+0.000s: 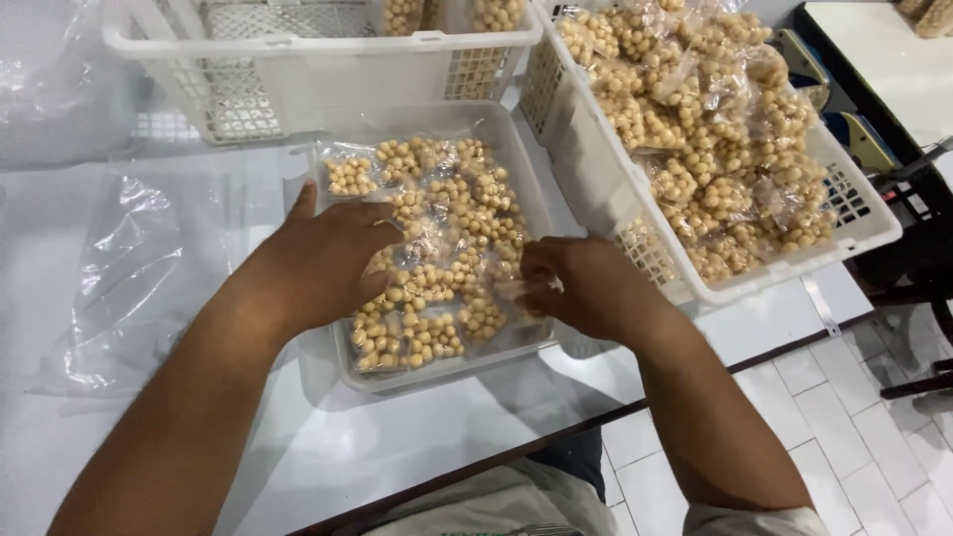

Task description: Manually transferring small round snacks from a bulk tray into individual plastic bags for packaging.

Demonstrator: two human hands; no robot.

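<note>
Crowded at frame centre: shallow clear tray packed with small bags of round yellow snacks, left hand and right hand pressed in over them. Hemmed in at upper left by a white lattice basket, at upper right by a second white basket heaped with bags. Loose clear plastic sheets spread at left. Open white tabletop along the lower edge, below the tray.
</note>
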